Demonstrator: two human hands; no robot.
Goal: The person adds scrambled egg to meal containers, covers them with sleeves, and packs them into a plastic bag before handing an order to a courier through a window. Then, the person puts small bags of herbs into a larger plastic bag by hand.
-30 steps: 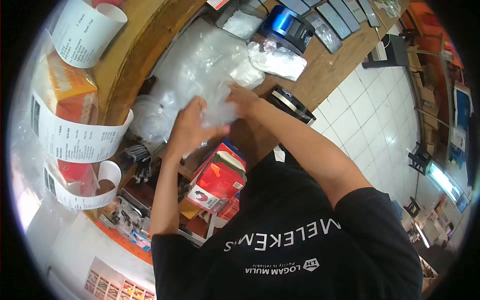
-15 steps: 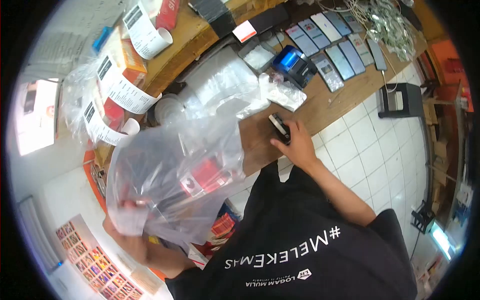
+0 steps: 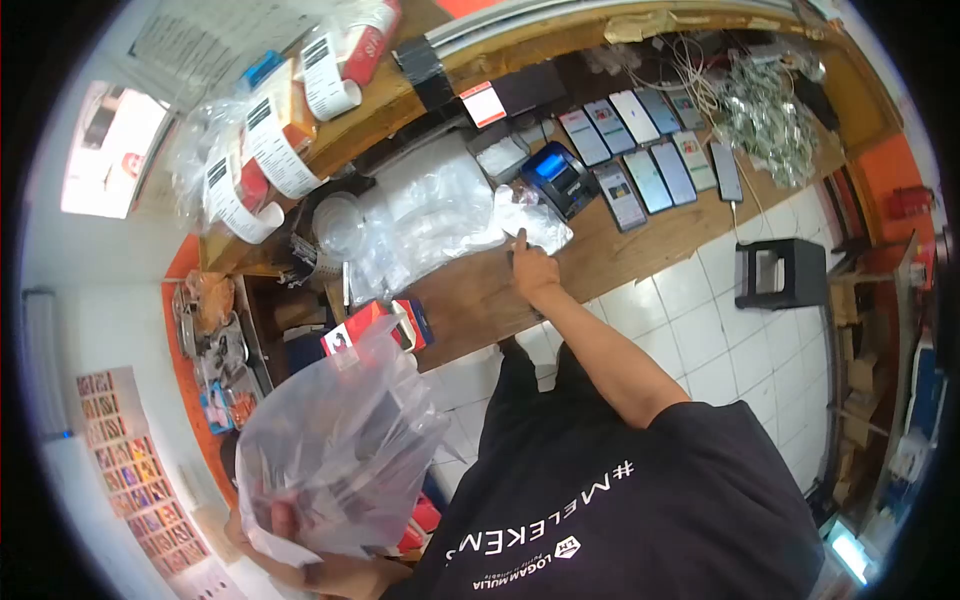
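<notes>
My left hand point(image 3: 284, 522) is closed on a large clear plastic bag point(image 3: 340, 435) at the lower left; the thumb shows through the film. Red-and-white boxes point(image 3: 408, 325) sit at the table's near edge, one partly behind the bag's top. My right hand point(image 3: 535, 270) is over the wooden table point(image 3: 465, 310), its index finger stretched to the edge of a crumpled white plastic packet point(image 3: 540, 222). Its other fingers are curled, and what they hold, if anything, is hidden. Clear plastic bags point(image 3: 430, 200) lie left of that packet.
A blue-and-black device point(image 3: 560, 178) stands behind the packet. Several phones point(image 3: 622, 197) lie in rows to its right, near tangled cables and a clear plastic heap point(image 3: 765, 120). Labelled parcels point(image 3: 275, 145) rest on the upper ledge. A black stand point(image 3: 780, 273) is beyond the table.
My left hand and the bag have moved down, uncovering the boxes and more of the table. My right hand has moved left towards the packet. The small black object beside it is no longer visible.
</notes>
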